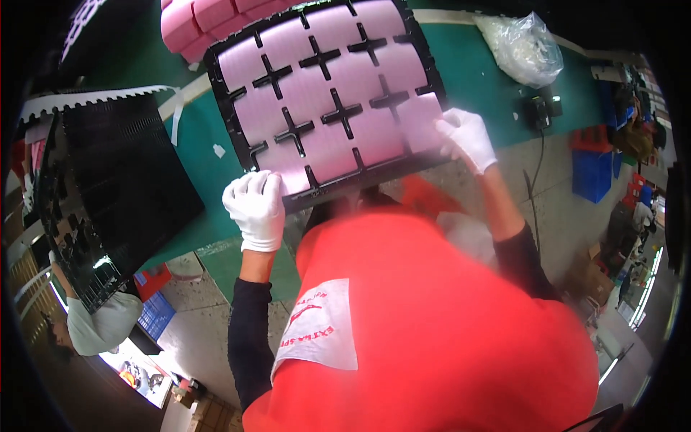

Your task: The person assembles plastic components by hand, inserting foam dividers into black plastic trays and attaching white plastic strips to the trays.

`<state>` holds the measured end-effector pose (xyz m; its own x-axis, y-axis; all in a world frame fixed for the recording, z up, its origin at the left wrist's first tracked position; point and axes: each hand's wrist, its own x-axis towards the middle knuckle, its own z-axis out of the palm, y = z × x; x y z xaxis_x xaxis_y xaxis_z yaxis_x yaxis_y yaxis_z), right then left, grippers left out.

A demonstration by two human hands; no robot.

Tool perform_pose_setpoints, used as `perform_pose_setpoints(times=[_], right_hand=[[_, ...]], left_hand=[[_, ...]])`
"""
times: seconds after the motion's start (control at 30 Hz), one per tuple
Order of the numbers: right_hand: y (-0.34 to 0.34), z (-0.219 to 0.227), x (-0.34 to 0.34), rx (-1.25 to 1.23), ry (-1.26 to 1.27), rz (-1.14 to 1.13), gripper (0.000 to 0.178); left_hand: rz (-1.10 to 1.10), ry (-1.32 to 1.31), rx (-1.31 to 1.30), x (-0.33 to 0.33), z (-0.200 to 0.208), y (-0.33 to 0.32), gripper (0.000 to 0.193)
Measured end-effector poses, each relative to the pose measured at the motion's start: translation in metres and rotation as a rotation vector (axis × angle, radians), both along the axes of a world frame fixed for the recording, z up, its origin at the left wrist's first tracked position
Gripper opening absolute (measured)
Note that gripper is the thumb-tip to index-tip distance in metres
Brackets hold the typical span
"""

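A black plastic tray (331, 189) with cross-shaped dividers and rows of smooth pink pieces lies in front of me, its near edge by my body. My left hand (255, 209), in a white glove, is closed round the tray's near left corner. At the near right corner my right hand (468, 138), gloved in white too, grips the rim with its fingers bent. Parts of the fingers of both hands are hidden by the tray edge. The pink pieces (338, 81) fill the spaces between the dividers.
Pink blocks (209, 25) sit beyond the tray on the green table (497, 104). Stacked black trays (129, 169) stand at left, near another person's sleeve (106, 325). A clear plastic bag (529, 54) and a small black device (540, 111) with a cable are right; a blue bin (592, 176) stands beyond.
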<state>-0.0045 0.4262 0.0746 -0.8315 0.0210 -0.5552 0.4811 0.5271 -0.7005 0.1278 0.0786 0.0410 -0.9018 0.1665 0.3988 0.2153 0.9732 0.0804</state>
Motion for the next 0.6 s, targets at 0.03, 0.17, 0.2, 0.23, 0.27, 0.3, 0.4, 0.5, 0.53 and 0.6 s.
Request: perform_pose_setpoints(times=[0.03,0.17,0.2,0.23,0.27,0.3,0.4,0.5,0.53,0.6], right_hand=[[-0.003,0.001,0.001,0.031,0.006,0.008,0.020],[-0.003,0.000,0.001,0.092,0.026,0.010,0.021],[-0.001,-0.001,0.001,0.093,0.029,-0.006,0.020],[0.001,-0.003,0.001,0.092,0.024,-0.002,0.020],[0.003,-0.005,0.001,0.114,0.023,0.008,0.020],[0.004,-0.006,0.001,0.136,0.022,0.018,0.019],[0.000,-0.005,0.002,0.143,0.019,0.025,0.019],[-0.007,0.003,0.003,0.174,0.028,0.044,0.021],[-0.009,0.006,0.005,0.197,0.031,0.055,0.022],[-0.005,0.001,0.005,0.183,0.027,0.047,0.023]], left_hand=[[0.003,-0.017,0.001,0.002,-0.001,-0.001,0.023],[0.002,0.008,0.019,0.001,-0.004,-0.003,0.023],[-0.006,0.015,0.015,0.001,-0.005,-0.003,0.023],[-0.014,0.022,0.010,0.001,-0.005,-0.003,0.022],[0.016,0.015,0.014,0.001,-0.003,0.000,0.019],[0.019,0.013,0.012,0.002,-0.002,0.000,0.019],[0.003,0.005,-0.020,0.004,-0.002,-0.001,0.017],[-0.018,0.011,-0.040,0.004,0.000,-0.002,0.016],[-0.019,-0.019,-0.037,0.006,0.002,-0.002,0.014],[-0.002,-0.057,-0.010,0.007,0.002,-0.002,0.013]])
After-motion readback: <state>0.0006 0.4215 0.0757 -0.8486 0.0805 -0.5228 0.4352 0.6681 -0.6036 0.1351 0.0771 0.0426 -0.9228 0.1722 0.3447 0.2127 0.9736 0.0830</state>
